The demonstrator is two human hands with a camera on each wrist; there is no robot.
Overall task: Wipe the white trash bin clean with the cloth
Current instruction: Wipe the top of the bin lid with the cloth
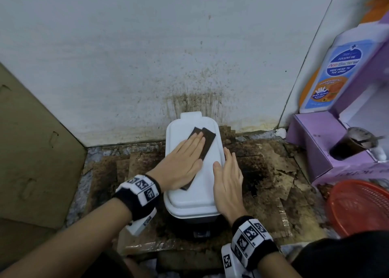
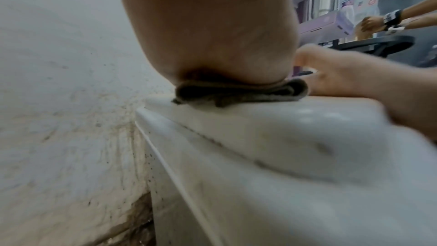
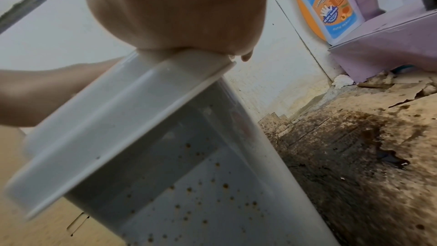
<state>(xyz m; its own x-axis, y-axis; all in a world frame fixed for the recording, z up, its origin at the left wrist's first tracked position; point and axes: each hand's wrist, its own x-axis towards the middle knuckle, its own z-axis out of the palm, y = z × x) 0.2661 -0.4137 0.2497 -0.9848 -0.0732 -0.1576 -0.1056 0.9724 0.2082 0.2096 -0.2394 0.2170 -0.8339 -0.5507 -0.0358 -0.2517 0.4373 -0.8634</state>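
A white trash bin (image 1: pixel 199 195) with a closed lid stands on the floor against the stained wall. A dark brown folded cloth (image 1: pixel 205 142) lies on the lid. My left hand (image 1: pixel 185 162) presses flat on the cloth with straight fingers. My right hand (image 1: pixel 228 178) rests flat on the lid's right edge. In the left wrist view the palm sits on the bunched cloth (image 2: pixel 238 93) on top of the lid (image 2: pixel 272 128). In the right wrist view the bin's side (image 3: pixel 189 184) carries brown specks under the lid rim (image 3: pixel 132 119).
Soiled, wet cardboard (image 1: pixel 271 168) covers the floor around the bin. A cardboard sheet (image 1: pixel 31 147) leans at the left. Right of the bin are purple boxes (image 1: pixel 320 143), a wash bottle (image 1: pixel 334 71), a dark cup (image 1: pixel 355 145) and a red basket (image 1: pixel 360 206).
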